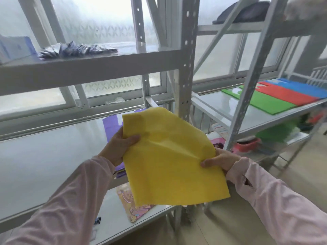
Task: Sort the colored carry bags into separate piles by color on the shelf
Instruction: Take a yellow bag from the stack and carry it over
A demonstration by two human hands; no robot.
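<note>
Pinching opposite edges, left hand (122, 147) and right hand (221, 160) hold a flat, creased yellow bag (173, 160).

Pale metal racks (188, 55) before frosted windows (99, 20)

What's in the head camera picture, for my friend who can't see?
The left hand and right hand hold a yellow bag by its edges above a white shelf. On it lie purple bags; green bags, red bags and blue bags lie on the shelf to the right.
</note>
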